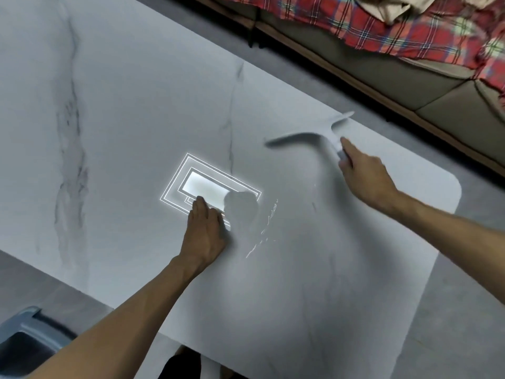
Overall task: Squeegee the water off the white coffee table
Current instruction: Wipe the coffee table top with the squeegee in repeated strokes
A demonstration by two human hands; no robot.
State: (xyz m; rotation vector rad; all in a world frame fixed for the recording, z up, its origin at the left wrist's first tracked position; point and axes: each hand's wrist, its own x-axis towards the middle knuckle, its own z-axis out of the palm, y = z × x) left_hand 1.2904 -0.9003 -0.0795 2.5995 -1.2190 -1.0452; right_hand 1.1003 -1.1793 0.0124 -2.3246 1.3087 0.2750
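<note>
A white stone-look table with a smooth, glossy top, soft grey veins and rounded corners fills most of the view. The pale grey-white T-shaped plastic squeegee is smeared by motion blur; its long thin blade lies on the table by the far edge, not far from the far right corner, and one blade tip reaches that edge. Its short handle runs back from the middle of the blade into the right grip, which is clamped round it, fingers curled and the forefinger stretched along the handle toward the blade. The blade sits just beyond that grip's fingertips.

The left grip lies flat near the middle of the table, fingers straight and together, palm down, holding nothing. Its fingertips overlap the bright rectangular reflection of a ceiling light. Between the two grips, thin broken streaks of water glint on the table, well short of the blade.

Beyond the far edge stands a beige cushioned sofa on a wooden base, draped with a red checked blanket. The floor is matt grey. A blue-grey container shows off the near left corner
</note>
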